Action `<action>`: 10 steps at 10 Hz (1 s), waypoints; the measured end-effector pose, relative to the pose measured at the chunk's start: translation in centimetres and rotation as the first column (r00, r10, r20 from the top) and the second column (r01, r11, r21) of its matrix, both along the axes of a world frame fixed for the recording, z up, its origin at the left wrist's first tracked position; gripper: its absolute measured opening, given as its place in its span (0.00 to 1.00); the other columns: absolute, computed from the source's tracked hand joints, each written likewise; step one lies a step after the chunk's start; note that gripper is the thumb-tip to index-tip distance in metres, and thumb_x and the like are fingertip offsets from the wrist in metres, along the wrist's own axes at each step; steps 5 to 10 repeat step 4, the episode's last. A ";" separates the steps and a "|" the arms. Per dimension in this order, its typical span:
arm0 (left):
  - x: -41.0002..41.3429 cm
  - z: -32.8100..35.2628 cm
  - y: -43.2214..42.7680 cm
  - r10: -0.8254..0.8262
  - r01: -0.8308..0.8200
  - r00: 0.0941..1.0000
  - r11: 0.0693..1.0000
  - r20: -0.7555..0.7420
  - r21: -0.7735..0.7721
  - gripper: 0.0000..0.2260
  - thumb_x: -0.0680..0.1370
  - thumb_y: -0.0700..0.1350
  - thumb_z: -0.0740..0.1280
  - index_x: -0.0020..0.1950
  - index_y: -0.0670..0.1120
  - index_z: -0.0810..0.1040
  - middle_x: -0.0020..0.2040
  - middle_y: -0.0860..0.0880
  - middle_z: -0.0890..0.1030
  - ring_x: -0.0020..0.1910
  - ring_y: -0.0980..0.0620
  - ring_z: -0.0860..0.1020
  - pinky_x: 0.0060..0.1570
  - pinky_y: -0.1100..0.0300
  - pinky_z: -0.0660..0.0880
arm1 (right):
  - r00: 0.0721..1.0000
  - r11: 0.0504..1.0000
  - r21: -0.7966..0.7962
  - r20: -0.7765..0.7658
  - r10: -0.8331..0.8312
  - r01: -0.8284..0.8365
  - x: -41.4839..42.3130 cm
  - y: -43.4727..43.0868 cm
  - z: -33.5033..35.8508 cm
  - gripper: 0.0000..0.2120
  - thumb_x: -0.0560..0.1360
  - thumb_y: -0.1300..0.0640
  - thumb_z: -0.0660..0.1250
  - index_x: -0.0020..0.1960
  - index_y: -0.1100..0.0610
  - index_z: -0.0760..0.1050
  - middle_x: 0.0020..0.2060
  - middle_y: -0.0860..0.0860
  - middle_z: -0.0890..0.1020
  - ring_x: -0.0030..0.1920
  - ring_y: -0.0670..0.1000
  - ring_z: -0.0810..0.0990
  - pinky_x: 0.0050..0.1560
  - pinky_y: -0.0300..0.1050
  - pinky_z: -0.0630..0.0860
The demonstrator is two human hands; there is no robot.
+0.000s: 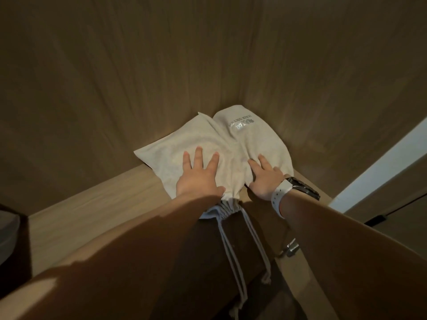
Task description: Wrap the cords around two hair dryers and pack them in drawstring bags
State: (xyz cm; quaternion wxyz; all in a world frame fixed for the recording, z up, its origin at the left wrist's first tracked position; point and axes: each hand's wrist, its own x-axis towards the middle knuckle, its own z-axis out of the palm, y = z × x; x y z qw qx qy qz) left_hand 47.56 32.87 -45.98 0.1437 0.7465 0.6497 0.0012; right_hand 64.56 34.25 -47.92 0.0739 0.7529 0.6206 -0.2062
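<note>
Drawstring bags (166,155) lie side by side in the corner of the wooden shelf (92,204), the left hand (198,179) and right hand (265,181) each pressing one with flat, straight fingers, probably to seat them.

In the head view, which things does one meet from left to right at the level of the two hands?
A plain pale grey fabric bag, left hand, right hand, white watch strap, white wall strip.

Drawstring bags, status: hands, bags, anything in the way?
Left hand open, flat on plain pale cloth drawstring bag. Right hand open on printed pale cloth bag. Drawstrings hang off wooden shelf; nothing obstructing.
</note>
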 end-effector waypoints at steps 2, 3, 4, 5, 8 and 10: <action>-0.9 1.8 -0.3 -0.049 0.048 0.999 0.994 -0.014 -0.098 0.34 0.77 0.57 0.61 0.77 0.57 0.44 0.77 0.49 0.37 0.76 0.42 0.39 0.69 0.46 0.58 | 1.000 0.999 0.049 0.003 -0.008 0.008 -1.3 -2.5 2.1 0.34 0.74 0.54 0.59 0.74 0.40 0.46 0.76 0.45 0.42 0.75 0.61 0.46 0.72 0.60 0.50; -1.4 3.4 -1.5 -0.113 0.110 0.988 0.993 -0.102 -0.038 0.33 0.77 0.56 0.61 0.76 0.56 0.46 0.78 0.48 0.40 0.76 0.42 0.43 0.70 0.42 0.55 | 0.998 0.997 0.063 0.022 0.054 -0.055 -1.7 -3.8 4.2 0.33 0.74 0.56 0.58 0.74 0.42 0.47 0.76 0.47 0.43 0.75 0.61 0.46 0.73 0.60 0.49; -1.5 5.8 -2.9 -0.132 0.141 0.977 0.989 -0.169 0.041 0.32 0.78 0.55 0.60 0.76 0.53 0.48 0.77 0.46 0.49 0.76 0.43 0.49 0.71 0.44 0.53 | 0.995 0.993 0.071 -0.002 0.098 -0.098 -2.3 -5.2 7.0 0.32 0.77 0.54 0.57 0.75 0.43 0.45 0.76 0.49 0.42 0.75 0.60 0.44 0.72 0.59 0.47; -1.5 5.8 -2.9 -0.132 0.141 0.977 0.989 -0.169 0.041 0.32 0.78 0.55 0.60 0.76 0.53 0.48 0.77 0.46 0.49 0.76 0.43 0.49 0.71 0.44 0.53 | 0.995 0.993 0.071 -0.002 0.098 -0.098 -2.3 -5.2 7.0 0.32 0.77 0.54 0.57 0.75 0.43 0.45 0.76 0.49 0.42 0.75 0.60 0.44 0.72 0.59 0.47; -1.5 5.8 -2.9 -0.132 0.141 0.977 0.989 -0.169 0.041 0.32 0.78 0.55 0.60 0.76 0.53 0.48 0.77 0.46 0.49 0.76 0.43 0.49 0.71 0.44 0.53 | 0.995 0.993 0.071 -0.002 0.098 -0.098 -2.3 -5.2 7.0 0.32 0.77 0.54 0.57 0.75 0.43 0.45 0.76 0.49 0.42 0.75 0.60 0.44 0.72 0.59 0.47; -1.5 5.8 -2.9 -0.132 0.141 0.977 0.989 -0.169 0.041 0.32 0.78 0.55 0.60 0.76 0.53 0.48 0.77 0.46 0.49 0.76 0.43 0.49 0.71 0.44 0.53 | 0.995 0.993 0.071 -0.002 0.098 -0.098 -2.3 -5.2 7.0 0.32 0.77 0.54 0.57 0.75 0.43 0.45 0.76 0.49 0.42 0.75 0.60 0.44 0.72 0.59 0.47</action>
